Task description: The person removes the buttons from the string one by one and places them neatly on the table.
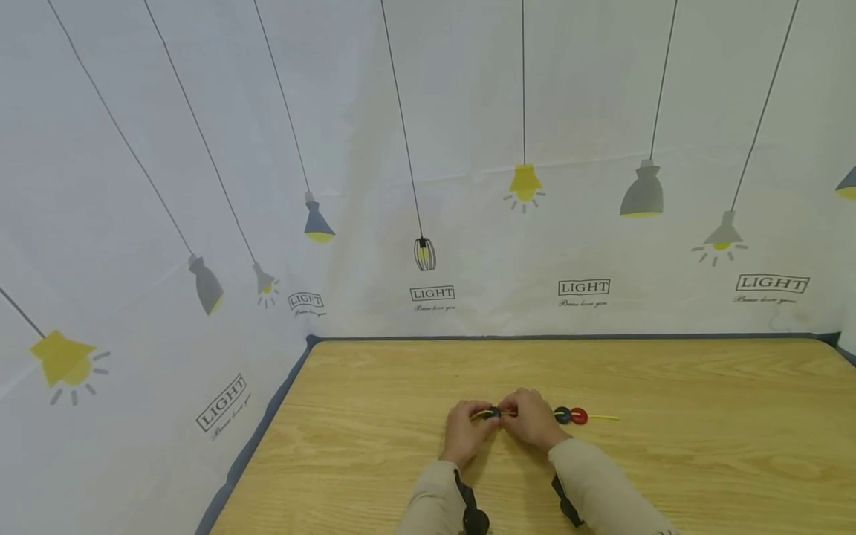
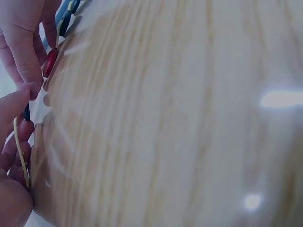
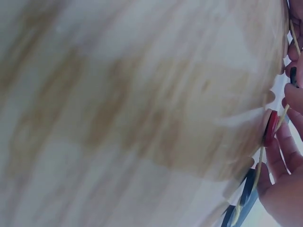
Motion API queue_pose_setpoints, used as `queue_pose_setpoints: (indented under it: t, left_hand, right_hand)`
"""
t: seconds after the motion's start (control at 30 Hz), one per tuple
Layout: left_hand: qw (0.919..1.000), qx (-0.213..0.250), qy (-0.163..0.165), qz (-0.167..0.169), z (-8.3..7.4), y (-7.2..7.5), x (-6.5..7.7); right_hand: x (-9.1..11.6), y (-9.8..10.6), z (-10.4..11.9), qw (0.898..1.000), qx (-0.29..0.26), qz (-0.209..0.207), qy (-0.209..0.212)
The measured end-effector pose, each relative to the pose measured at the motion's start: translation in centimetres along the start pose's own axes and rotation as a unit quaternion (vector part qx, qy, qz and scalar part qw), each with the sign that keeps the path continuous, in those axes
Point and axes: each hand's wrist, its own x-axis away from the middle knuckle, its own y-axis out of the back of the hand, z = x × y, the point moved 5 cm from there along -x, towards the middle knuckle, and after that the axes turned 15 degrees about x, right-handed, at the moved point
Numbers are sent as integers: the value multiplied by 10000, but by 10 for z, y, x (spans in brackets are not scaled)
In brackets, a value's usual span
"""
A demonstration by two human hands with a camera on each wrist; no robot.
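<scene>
Several flat, button-like discs are strung on a yellow cord over the table. My left hand (image 1: 464,432) pinches a black button (image 1: 493,412) at the cord's left part, thumb and fingertip at its rim. Against the other side of that button, my right hand (image 1: 533,417) brings its fingertips together, partly hiding it. A short loop of cord (image 2: 20,151) passes from the button into the left palm. Beside the right hand's fingers hangs a red button (image 3: 270,127). Farther right are another black button (image 1: 562,414) and a red button (image 1: 579,416), then the loose cord end (image 1: 605,417).
The wood-grained table (image 1: 361,386) has a glossy surface and reaches back to a white sheet (image 1: 481,245) printed with hanging lamps. A dark blue strip (image 1: 254,431) runs along the table's left edge. Black bands (image 1: 473,513) sit on both sleeves.
</scene>
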Motion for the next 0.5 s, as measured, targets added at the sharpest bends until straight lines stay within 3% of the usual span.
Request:
queue_pose_setpoints:
  t: [0.2,0.5]
  left_hand:
    - [9985,542,91,11,-1,0,0]
    - [9928,1183,181,-103,5,-1,-1]
  right_hand:
    - [1,1,-1,9991,-407,0,-154]
    - [-2,2,0,9957,-871,-302,18]
